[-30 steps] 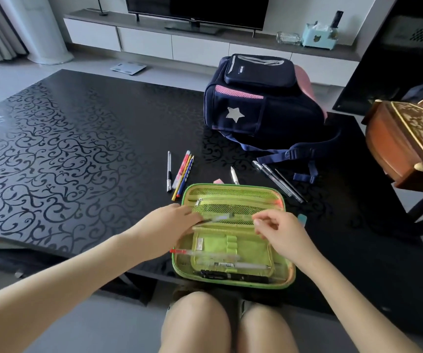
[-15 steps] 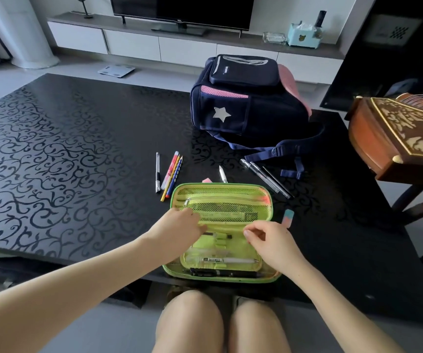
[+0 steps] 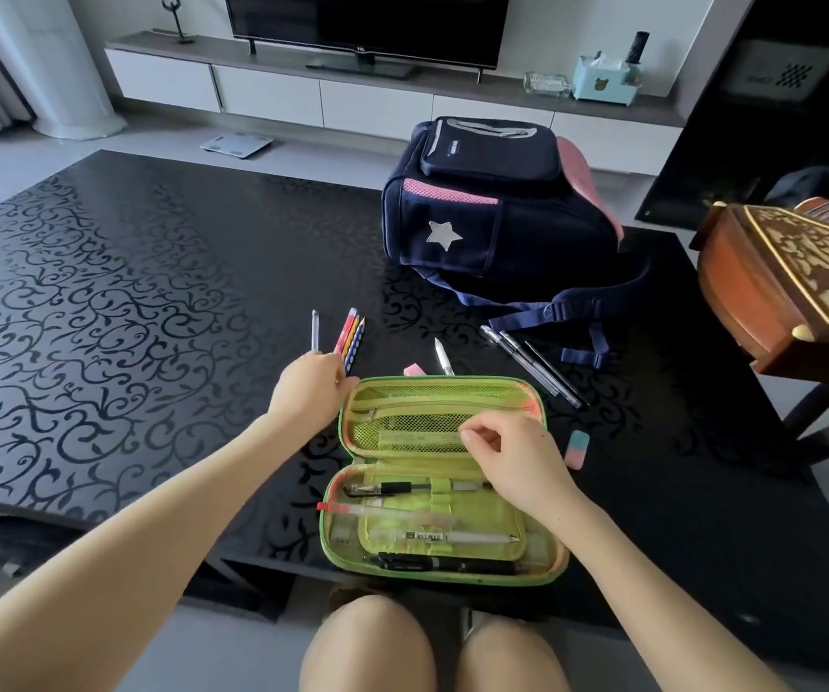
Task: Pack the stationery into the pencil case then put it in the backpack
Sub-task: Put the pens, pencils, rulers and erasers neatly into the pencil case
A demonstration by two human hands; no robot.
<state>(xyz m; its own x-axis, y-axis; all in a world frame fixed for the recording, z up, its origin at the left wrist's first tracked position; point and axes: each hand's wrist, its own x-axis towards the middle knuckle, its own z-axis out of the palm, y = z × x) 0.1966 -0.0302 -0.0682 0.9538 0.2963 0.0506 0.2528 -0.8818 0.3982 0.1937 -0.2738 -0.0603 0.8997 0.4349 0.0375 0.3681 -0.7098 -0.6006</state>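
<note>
Table (image 3: pixel 102 312): glossy black top with a scrolling vine pattern, reflecting window light at its far left edge. Green pencil case (image 3: pixel 444 474) lay open flat at the near edge, between the two hands. Its lower half held four pens under elastic loops; its upper half was mesh pocket.

Left hand (image 3: pixel 310 392) rested at the case's upper left corner, fingers curled down onto the near ends of the coloured pencils (image 3: pixel 350 332); whether it actually gripped them could not be told. A thin clear pen (image 3: pixel 315 329) lay just left of those pencils.

Right hand (image 3: pixel 512 459) hovered over the right part of the case, thumb and forefinger pinched narrow, nothing visible between them.

Beyond the right hand: a white pen (image 3: pixel 443 357), a pink eraser (image 3: pixel 415 370), three dark pens (image 3: pixel 532 367). A pink-and-teal eraser (image 3: pixel 577 448) lay just right of that hand.

Navy backpack (image 3: pixel 492 202) with silver star stood farther back, straps trailing toward the pens.

Room: low white TV cabinet (image 3: pixel 352 97) with a television (image 3: pixel 367 27), pale floor, carved wooden chest (image 3: pixel 791 277) at right.
</note>
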